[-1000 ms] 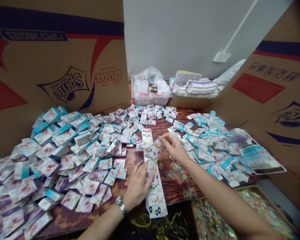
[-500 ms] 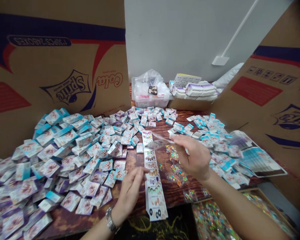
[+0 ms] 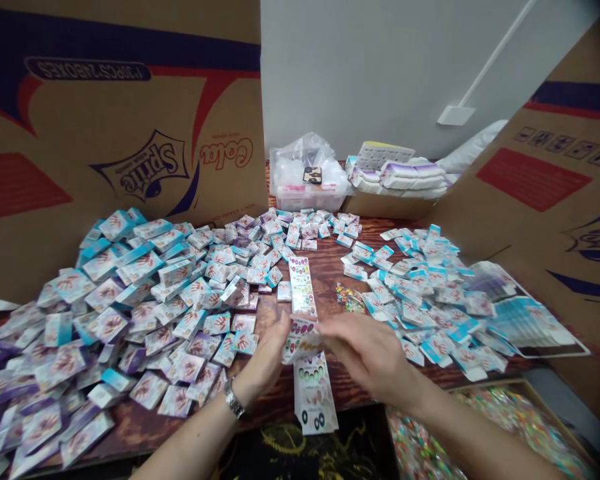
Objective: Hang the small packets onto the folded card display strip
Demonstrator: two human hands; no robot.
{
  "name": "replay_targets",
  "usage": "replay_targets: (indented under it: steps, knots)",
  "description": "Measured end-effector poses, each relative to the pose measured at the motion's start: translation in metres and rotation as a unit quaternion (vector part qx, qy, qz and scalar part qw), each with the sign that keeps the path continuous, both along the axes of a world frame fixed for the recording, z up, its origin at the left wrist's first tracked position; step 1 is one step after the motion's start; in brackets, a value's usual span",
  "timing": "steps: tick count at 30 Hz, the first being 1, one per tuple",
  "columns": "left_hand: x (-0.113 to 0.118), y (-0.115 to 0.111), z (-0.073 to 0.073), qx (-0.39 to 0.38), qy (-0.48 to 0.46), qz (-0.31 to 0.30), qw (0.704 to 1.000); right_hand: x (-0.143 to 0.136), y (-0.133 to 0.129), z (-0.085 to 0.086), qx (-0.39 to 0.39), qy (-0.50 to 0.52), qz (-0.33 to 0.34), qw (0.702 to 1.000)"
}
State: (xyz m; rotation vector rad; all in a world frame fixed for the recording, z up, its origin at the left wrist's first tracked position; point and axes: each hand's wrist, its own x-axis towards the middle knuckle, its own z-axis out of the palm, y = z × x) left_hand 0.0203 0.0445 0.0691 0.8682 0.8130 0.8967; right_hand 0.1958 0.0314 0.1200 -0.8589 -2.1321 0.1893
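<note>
Between my two hands is a printed paper strip (image 3: 301,340), bent over on itself, with small coloured nail-like pictures on it. My left hand (image 3: 270,347), wearing a metal watch (image 3: 235,398), pinches its left edge. My right hand (image 3: 367,357) grips the strip's right side with fingers closed. Directly beneath lies a long stack of similar printed strips (image 3: 315,400), running away from me across the table and overhanging its near edge. Small clear packets of coloured bits (image 3: 349,298) lie just beyond my right hand, partly covered by it.
A big heap of small printed boxes (image 3: 145,287) fills the left; another pile of boxes (image 3: 435,313) lies right. Large cartons (image 3: 130,113) flank the table (image 3: 325,250). At the back are a plastic tub (image 3: 310,197) and an open carton (image 3: 395,205). A box of colourful packets (image 3: 520,387) sits lower right.
The strip, hanging from my right hand above the stack, has come down and folded between both hands. My left hand has closed on it. The view has shifted slightly.
</note>
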Motion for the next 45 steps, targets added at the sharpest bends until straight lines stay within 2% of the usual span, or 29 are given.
replay_targets:
  steps: [3, 6, 8, 10, 13, 17, 20, 22, 25, 27, 29, 32, 34, 36, 38, 39, 40, 42, 45]
  knots:
    - [-0.005, -0.006, 0.002, 0.11, 0.068, -0.106, 0.986, 0.004, 0.028, -0.006, -0.086, 0.018, -0.084, 0.993]
    - [-0.007, -0.008, 0.004, 0.114, 0.111, -0.134, 0.978, 0.001, 0.039, -0.014, -0.128, 0.026, -0.112, 0.985]
    - [-0.004, -0.008, 0.003, 0.065, 0.069, -0.11, 0.989, -0.001, 0.034, -0.017, -0.076, 0.022, -0.103, 0.992]
    - [0.0, -0.009, 0.001, -0.011, -0.013, -0.064, 0.998, -0.004, 0.022, -0.02, 0.016, -0.011, -0.056, 0.998]
    - [0.002, -0.008, 0.002, -0.1, -0.106, -0.01, 0.989, -0.009, 0.001, -0.024, 0.116, -0.113, 0.006, 0.987]
    - [-0.002, -0.005, 0.007, -0.148, -0.201, -0.062, 0.966, -0.011, -0.011, -0.036, 0.155, -0.186, -0.022, 0.97]
    - [-0.001, -0.003, 0.005, -0.162, -0.223, -0.029, 0.961, -0.01, -0.009, -0.041, 0.173, -0.175, -0.017, 0.969]
    - [0.001, -0.002, 0.001, -0.151, -0.186, 0.013, 0.971, -0.009, -0.007, -0.042, 0.125, -0.142, -0.004, 0.982]
    - [0.004, -0.004, -0.004, -0.096, -0.11, 0.03, 0.989, -0.009, -0.003, -0.04, -0.056, -0.056, 0.013, 0.997]
    - [0.003, -0.006, -0.006, -0.058, -0.064, 0.023, 0.996, -0.008, 0.001, -0.04, -0.175, -0.003, -0.001, 0.985]
    - [0.002, -0.008, -0.007, -0.016, -0.004, 0.016, 1.0, -0.006, 0.004, -0.04, -0.256, 0.027, -0.045, 0.965]
    - [0.002, -0.009, -0.009, 0.073, 0.098, 0.045, 0.992, -0.004, 0.007, -0.042, -0.3, 0.028, -0.077, 0.95]
    - [0.005, -0.007, -0.015, 0.112, 0.13, 0.074, 0.982, -0.002, 0.011, -0.044, -0.294, 0.004, -0.053, 0.954]
    - [0.008, -0.005, -0.022, 0.128, 0.146, 0.075, 0.978, 0.005, 0.023, -0.047, -0.282, -0.054, -0.019, 0.958]
    - [0.009, -0.002, -0.028, 0.135, 0.175, 0.068, 0.973, 0.021, 0.048, -0.051, -0.285, -0.141, -0.045, 0.947]
    - [0.009, -0.001, -0.03, 0.143, 0.194, 0.07, 0.968, 0.033, 0.065, -0.054, -0.294, -0.199, -0.106, 0.929]
    - [0.009, -0.001, -0.031, 0.151, 0.212, 0.071, 0.963, 0.046, 0.083, -0.057, -0.294, -0.215, -0.167, 0.916]
    - [0.008, 0.0, -0.031, 0.163, 0.236, 0.064, 0.956, 0.075, 0.119, -0.066, -0.298, -0.236, -0.243, 0.893]
    - [0.007, -0.002, -0.028, 0.182, 0.256, 0.036, 0.949, 0.109, 0.155, -0.085, -0.32, -0.274, -0.29, 0.859]
